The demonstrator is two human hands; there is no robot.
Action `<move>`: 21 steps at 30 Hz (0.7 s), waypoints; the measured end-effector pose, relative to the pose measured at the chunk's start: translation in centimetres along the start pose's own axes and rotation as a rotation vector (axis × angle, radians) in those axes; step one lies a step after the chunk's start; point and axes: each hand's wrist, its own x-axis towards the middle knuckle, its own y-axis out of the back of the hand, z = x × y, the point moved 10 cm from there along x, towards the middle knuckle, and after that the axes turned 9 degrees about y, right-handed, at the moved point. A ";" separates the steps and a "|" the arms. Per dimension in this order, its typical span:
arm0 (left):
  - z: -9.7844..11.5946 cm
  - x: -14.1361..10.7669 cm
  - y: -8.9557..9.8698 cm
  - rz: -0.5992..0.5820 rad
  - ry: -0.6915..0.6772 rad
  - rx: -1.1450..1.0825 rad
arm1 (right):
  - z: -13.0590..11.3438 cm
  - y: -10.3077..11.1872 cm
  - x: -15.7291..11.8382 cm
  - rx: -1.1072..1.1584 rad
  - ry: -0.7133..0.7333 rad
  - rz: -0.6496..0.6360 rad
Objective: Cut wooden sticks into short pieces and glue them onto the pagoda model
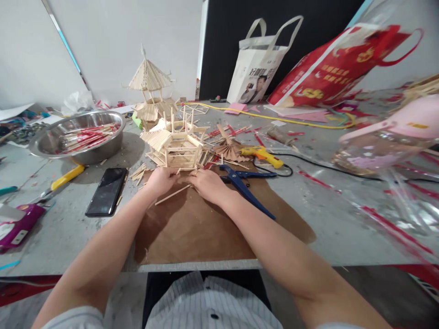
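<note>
Grey worktop (pixel 295 228), scuffed and strewn with scraps, pale wall (pixel 137 32) and black panel (pixel 219 55) behind it. Positions by clock face, centred on my hands, 12 pointing away from me.

Centre: brown mat (pixel 206 233). My left hand (pixel 162 179) and right hand (pixel 208 185) are on its far part, side by side, a small gap between the fingertips. Fingers of both are bent inwards. A short stick end (pixel 179 171) shows at the left fingertips; cannot tell whether it is gripped, nor what the right fingers hold, if anything. One loose stick (pixel 172 195) lies slantwise on the mat, just on my side of the gap, upper end beside the right hand.

12 o'clock, just beyond my fingertips: stick model (pixel 181 142), many-sided, with railings, upright posts and a sloping roof section on its left. Towards 11, behind it: stick pavilion (pixel 151 80) with a pointed roof.

10 o'clock: steel bowl (pixel 80 155) of red and pale sticks (pixel 91 138). 9 o'clock: black phone (pixel 106 192), flat. 3 o'clock: blue-handled pliers (pixel 237 177), handles spread, partly on the mat. 2 o'clock: yellow glue gun (pixel 265 156). 1 o'clock, far back: white bag (pixel 257 64), standing.
</note>
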 end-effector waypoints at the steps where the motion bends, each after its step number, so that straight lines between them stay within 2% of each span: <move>1: -0.2 0.1 0.1 0.010 0.015 -0.018 | -0.4 -0.3 0.1 -0.005 0.009 -0.029; 5: -0.9 0.2 0.2 -0.013 0.107 -0.205 | -1.1 -0.9 0.2 -0.023 0.020 -0.093; 8: -1.6 0.2 -0.2 -0.113 0.202 -0.553 | -0.7 -0.6 0.1 -0.014 0.000 -0.072; 11: -2.8 0.4 0.2 -0.133 0.280 -0.906 | 0.4 0.6 -0.3 -0.008 -0.018 0.021; 13: -3.8 0.7 0.5 -0.108 0.318 -1.049 | 1.2 2.6 -0.8 -0.004 -0.040 0.194; 15: -4.4 0.9 0.6 -0.079 0.329 -1.117 | 2.0 5.2 -1.9 0.038 -0.070 0.456; 17: -4.2 1.0 0.4 -0.077 0.301 -1.123 | 2.7 7.2 -3.3 0.161 -0.099 0.719; 19: -3.0 0.8 -0.2 -0.115 0.255 -1.085 | 3.7 7.6 -4.3 0.395 -0.139 0.886; 21: -1.5 0.3 -0.9 -0.162 0.198 -1.023 | 4.8 6.4 -4.2 0.700 -0.204 0.941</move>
